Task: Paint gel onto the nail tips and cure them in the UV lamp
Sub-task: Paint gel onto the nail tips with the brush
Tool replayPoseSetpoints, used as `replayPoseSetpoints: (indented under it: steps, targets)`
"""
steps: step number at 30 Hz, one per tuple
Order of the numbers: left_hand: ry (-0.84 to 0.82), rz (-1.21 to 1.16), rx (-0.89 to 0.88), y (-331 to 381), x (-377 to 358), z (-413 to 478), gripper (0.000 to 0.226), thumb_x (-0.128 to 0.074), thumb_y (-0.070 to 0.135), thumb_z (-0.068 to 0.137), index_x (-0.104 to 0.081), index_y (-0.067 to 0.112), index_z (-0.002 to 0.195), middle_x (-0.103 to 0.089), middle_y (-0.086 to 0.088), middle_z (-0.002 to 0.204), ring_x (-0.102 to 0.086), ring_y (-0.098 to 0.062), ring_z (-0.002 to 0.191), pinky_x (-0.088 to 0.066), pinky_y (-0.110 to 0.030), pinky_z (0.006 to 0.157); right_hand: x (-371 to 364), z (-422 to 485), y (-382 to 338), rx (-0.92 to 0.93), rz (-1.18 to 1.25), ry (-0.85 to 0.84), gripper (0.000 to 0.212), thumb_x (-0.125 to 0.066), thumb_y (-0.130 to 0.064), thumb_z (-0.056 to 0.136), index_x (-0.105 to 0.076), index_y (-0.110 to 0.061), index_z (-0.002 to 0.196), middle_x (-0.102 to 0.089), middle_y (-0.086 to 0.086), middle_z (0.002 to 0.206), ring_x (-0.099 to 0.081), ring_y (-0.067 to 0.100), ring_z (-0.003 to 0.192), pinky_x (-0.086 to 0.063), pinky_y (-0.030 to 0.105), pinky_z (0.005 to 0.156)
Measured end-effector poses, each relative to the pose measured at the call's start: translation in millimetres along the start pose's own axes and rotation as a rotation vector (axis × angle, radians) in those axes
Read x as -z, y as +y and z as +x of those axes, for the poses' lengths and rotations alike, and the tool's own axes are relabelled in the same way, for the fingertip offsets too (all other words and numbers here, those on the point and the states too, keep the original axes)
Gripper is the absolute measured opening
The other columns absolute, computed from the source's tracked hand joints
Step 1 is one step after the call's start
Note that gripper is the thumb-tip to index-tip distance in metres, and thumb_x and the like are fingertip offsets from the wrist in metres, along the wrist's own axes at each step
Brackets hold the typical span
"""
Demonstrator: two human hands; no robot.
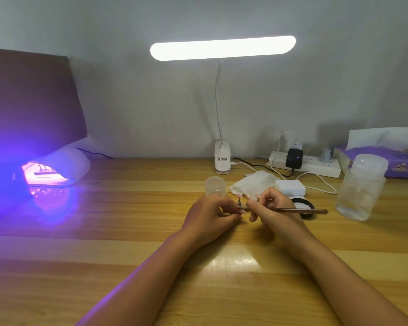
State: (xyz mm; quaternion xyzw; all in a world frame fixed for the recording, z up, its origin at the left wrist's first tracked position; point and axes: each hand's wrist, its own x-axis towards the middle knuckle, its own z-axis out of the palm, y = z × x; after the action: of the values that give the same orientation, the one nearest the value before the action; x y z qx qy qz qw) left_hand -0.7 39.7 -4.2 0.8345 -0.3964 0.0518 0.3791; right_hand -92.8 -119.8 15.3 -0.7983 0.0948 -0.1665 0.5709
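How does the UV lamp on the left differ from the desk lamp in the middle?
The UV lamp is a low white dome sitting on the table; the desk lamp is a long bar held high on a thin neck. The UV lamp glows violet and pink from inside; the desk lamp shines plain white. The UV lamp's chamber holds what looks like a small stand; the desk lamp has no chamber. Both are switched on.

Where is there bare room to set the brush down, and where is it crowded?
Bare wood lies between the UV lamp and the left hand, and left of the left forearm. Crowded: behind the right hand, from the small cup to the clear jar.
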Motion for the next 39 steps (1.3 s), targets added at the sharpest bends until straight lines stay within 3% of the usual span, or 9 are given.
replayPoseSetpoints:
  steps: [3, 9, 14, 17, 21, 26, 30, 36, 39]
  targets:
    - [0.005, -0.008, 0.009, -0.1, 0.6, 0.4, 0.013, -0.076, 0.03, 0.084, -0.076, 0.03, 0.096, -0.065, 0.015, 0.089, -0.057, -0.002, 0.073, -0.053, -0.031, 0.068, -2.7, 0.8, 0.6, -0.005, -0.093, 0.009, 0.014, -0.066, -0.022, 0.088, -0.055, -0.014, 0.083, -0.069, 0.002, 0.064, -0.062, 0.0, 0.055, -0.047, 0.016, 0.053]
    - [0.003, -0.03, 0.006, 1.3, 0.6, -0.6, 0.012, -0.076, 0.03, 0.084, -0.076, 0.033, 0.095, -0.067, 0.015, 0.09, -0.058, -0.003, 0.074, -0.054, -0.033, 0.069, -1.1, 1.3, 4.0, -0.005, -0.09, 0.175, 0.013, -0.064, -0.017, 0.087, -0.055, -0.011, 0.08, -0.066, 0.005, 0.062, -0.058, 0.0, 0.05, -0.046, 0.026, 0.058]
    - [0.006, -0.024, 0.003, -1.0, 0.3, 0.7, 0.012, -0.076, 0.03, 0.084, -0.076, 0.03, 0.096, -0.066, 0.015, 0.089, -0.056, -0.002, 0.072, -0.052, -0.028, 0.066, -2.3, -2.1, -1.0, 0.038, -0.084, 0.052, 0.021, -0.063, -0.032, 0.091, -0.055, -0.013, 0.086, -0.072, -0.004, 0.068, -0.065, 0.0, 0.067, -0.045, 0.022, 0.063]
    - [0.01, -0.014, -0.006, -2.3, -0.7, 0.5, 0.011, -0.076, 0.03, 0.083, -0.076, 0.032, 0.094, -0.067, 0.016, 0.088, -0.055, 0.0, 0.071, -0.051, -0.028, 0.066, -3.1, -2.5, -0.3, 0.027, -0.118, 0.064, 0.019, -0.066, -0.026, 0.087, -0.055, -0.012, 0.084, -0.07, 0.004, 0.067, -0.064, 0.004, 0.063, -0.048, 0.019, 0.058]
    - [0.019, -0.025, -0.006, -2.3, -1.9, 0.9, 0.011, -0.076, 0.032, 0.083, -0.074, 0.039, 0.091, -0.065, 0.018, 0.086, -0.055, 0.003, 0.07, -0.047, -0.02, 0.064, -1.9, 0.1, 2.2, 0.001, -0.122, 0.139, 0.013, -0.065, -0.013, 0.085, -0.055, -0.006, 0.082, -0.063, 0.009, 0.066, -0.059, 0.011, 0.058, -0.048, 0.03, 0.059]
    - [0.019, 0.001, -0.01, -4.1, -2.5, 0.8, 0.009, -0.075, 0.033, 0.083, -0.074, 0.038, 0.091, -0.064, 0.017, 0.085, -0.055, 0.002, 0.07, -0.046, -0.019, 0.062, -1.5, -1.5, 0.2, 0.037, -0.001, 0.079, 0.021, -0.065, -0.028, 0.091, -0.054, -0.012, 0.084, -0.072, -0.001, 0.066, -0.064, -0.004, 0.06, -0.041, 0.008, 0.054]
    - [0.025, 0.012, -0.003, -3.7, -2.5, 1.4, 0.01, -0.076, 0.032, 0.082, -0.074, 0.032, 0.092, -0.063, 0.017, 0.085, -0.054, 0.002, 0.067, -0.046, -0.022, 0.063, -2.9, -2.6, -0.3, 0.014, -0.087, 0.008, 0.018, -0.065, -0.029, 0.089, -0.055, -0.013, 0.088, -0.073, -0.004, 0.069, -0.068, 0.006, 0.071, -0.051, 0.023, 0.061]
    - [0.004, -0.002, -0.002, -0.4, -1.1, 1.7, 0.01, -0.075, 0.032, 0.084, -0.075, 0.033, 0.094, -0.065, 0.013, 0.09, -0.055, 0.0, 0.071, -0.051, -0.027, 0.067, -2.1, 0.3, 4.1, 0.006, -0.14, 0.131, 0.012, -0.066, -0.016, 0.086, -0.056, -0.012, 0.083, -0.066, 0.008, 0.066, -0.06, 0.005, 0.053, -0.049, 0.023, 0.054]
    - [0.005, 0.01, -0.009, 0.2, -1.2, -0.1, 0.011, -0.075, 0.032, 0.084, -0.075, 0.032, 0.095, -0.065, 0.012, 0.091, -0.055, -0.001, 0.072, -0.051, -0.027, 0.068, -1.4, 1.3, 3.8, 0.011, -0.1, 0.155, 0.013, -0.065, -0.021, 0.087, -0.056, -0.013, 0.083, -0.067, 0.003, 0.062, -0.061, 0.001, 0.055, -0.046, 0.026, 0.059]
